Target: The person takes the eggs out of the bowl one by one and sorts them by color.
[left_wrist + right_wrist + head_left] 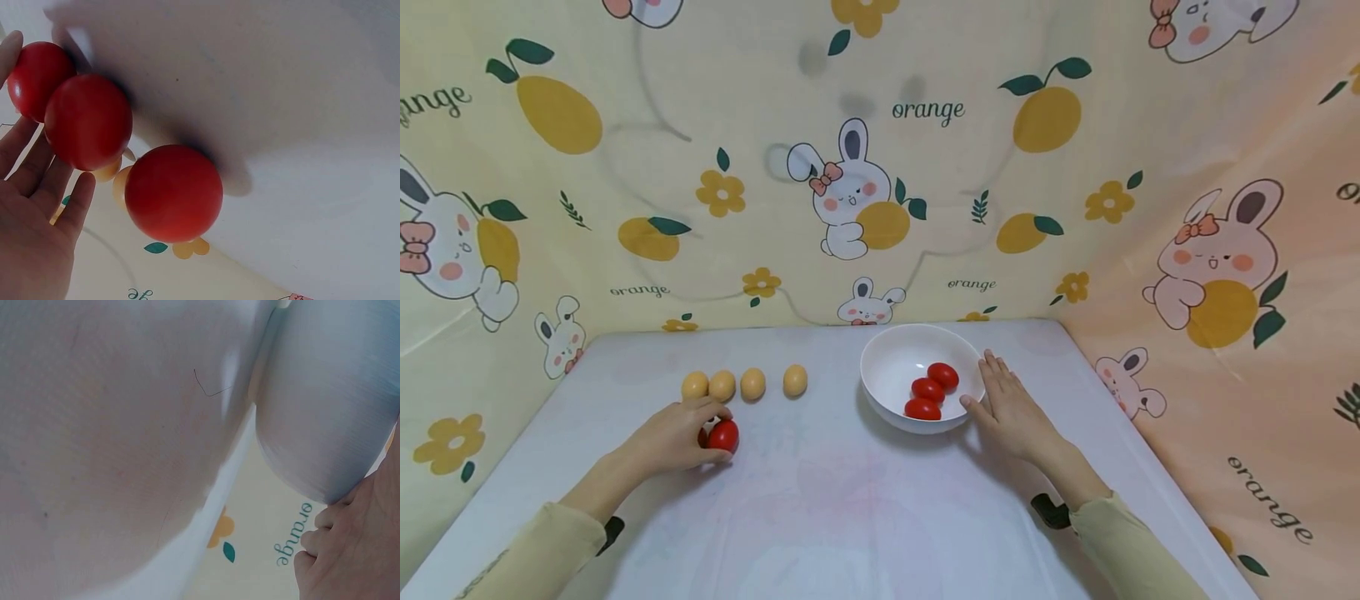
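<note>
My left hand holds a red egg between thumb and fingertips at the left of the table. In the left wrist view, this egg sits at upper left, with a second red egg against it and a third red egg closer to the camera. From the head, the hand mostly hides those two. My right hand rests with extended fingers against the right side of a white bowl, its thumb by the rim. Inside the bowl lie three red eggs.
Several tan eggs stand in a row just beyond the left hand, the rightmost spaced a little apart. A white cloth covers the table. Patterned fabric with rabbits and oranges rises behind it and at both sides.
</note>
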Demonstrator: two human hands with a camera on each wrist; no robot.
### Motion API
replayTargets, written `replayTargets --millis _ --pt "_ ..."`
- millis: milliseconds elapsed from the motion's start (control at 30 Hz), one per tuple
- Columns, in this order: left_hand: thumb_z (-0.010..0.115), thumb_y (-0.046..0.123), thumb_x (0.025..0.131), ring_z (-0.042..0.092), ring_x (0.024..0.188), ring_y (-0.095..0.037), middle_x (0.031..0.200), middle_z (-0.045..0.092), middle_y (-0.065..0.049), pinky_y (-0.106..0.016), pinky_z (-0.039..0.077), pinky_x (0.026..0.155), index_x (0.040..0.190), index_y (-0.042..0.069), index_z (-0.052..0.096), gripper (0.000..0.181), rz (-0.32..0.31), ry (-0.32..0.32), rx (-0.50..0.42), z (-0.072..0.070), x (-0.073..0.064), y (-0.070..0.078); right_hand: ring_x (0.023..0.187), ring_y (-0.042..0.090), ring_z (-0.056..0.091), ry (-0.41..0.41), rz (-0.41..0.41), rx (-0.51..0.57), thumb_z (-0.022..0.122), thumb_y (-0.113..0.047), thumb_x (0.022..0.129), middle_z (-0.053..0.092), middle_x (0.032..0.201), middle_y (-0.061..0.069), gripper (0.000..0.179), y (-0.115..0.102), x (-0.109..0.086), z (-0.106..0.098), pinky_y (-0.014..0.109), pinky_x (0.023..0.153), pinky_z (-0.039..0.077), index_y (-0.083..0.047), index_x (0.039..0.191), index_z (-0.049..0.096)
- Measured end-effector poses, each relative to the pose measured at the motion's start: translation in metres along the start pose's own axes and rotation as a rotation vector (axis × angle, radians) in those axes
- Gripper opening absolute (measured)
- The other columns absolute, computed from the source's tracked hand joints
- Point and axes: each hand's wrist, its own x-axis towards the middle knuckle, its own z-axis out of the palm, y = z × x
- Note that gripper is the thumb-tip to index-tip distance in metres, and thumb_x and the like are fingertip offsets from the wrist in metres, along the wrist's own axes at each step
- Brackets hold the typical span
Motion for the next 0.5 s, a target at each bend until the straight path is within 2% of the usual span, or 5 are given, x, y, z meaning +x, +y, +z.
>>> replayTargets --millis 267,500 --pt "0.094 0.035 0.076 0.062 0.087 -0.017 0.112 0.070 -0.005 -0.035 0.058 0.075 0.119 0.009 0.070 0.056 -0.011 -0.005 -0.002 0.002 0.000 0.001 0.158 0.043 0.007 0.014 -0.010 0.001 0.042 -0.060 0.106 0.006 0.172 0.022 0.091 -0.001 -0.003 0.000 0.060 0.126 0.013 0.005 0.163 0.015" --pt "0.088 0.031 0.083 0.063 0.095 -0.021 0.112 0.070 -0.007 -0.041 0.058 0.080 0.120 0.009 0.071 0.046 0.027 0.054 0.015 0.004 0.003 0.011 0.158 0.044 0.008 0.015 -0.014 -0.003 0.040 -0.062 0.106 0.007 0.172 0.023 0.092 -0.002 -0.003 -0.001 0.060 0.125 0.014 0.005 0.163 0.016"
